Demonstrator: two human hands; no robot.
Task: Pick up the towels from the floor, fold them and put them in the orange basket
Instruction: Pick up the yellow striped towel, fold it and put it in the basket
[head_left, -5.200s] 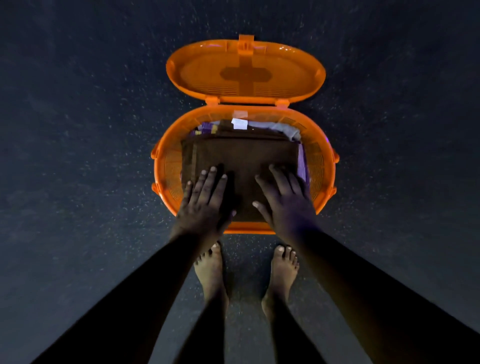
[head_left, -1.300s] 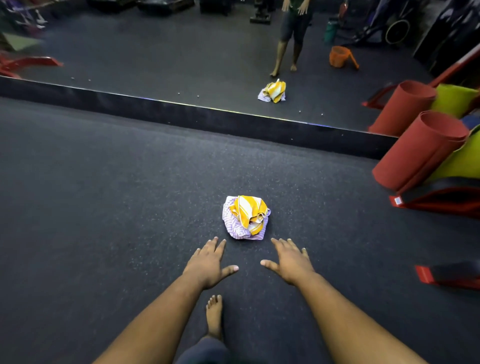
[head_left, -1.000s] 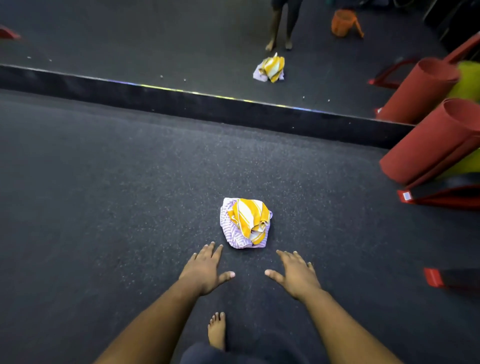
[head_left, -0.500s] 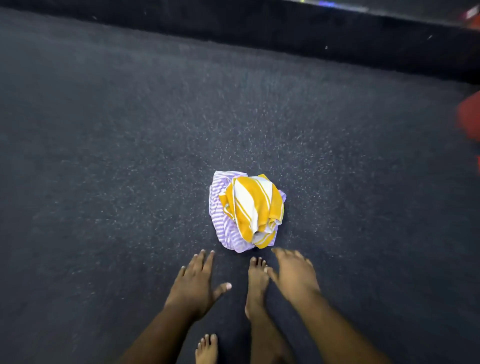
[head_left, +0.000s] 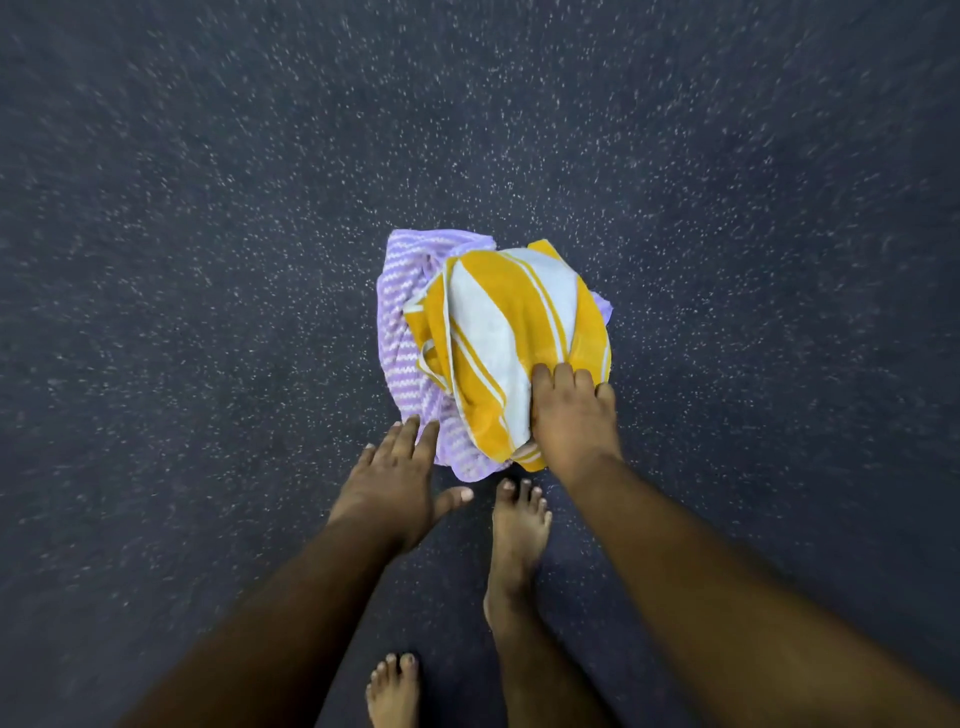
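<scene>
Setting: indoor room of undetermined kind. Evidence: dark blue-grey floor (head_left: 208, 260) flecked with pale specks, rubber-like, filling the whole view; bare feet (head_left: 519, 525) standing on it.

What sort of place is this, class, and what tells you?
Probably an indoor gym or exercise room, though that's a guess: the floor is dark speckled matting, like rubber, and the person stands on it barefoot. Nothing else shows.
</scene>
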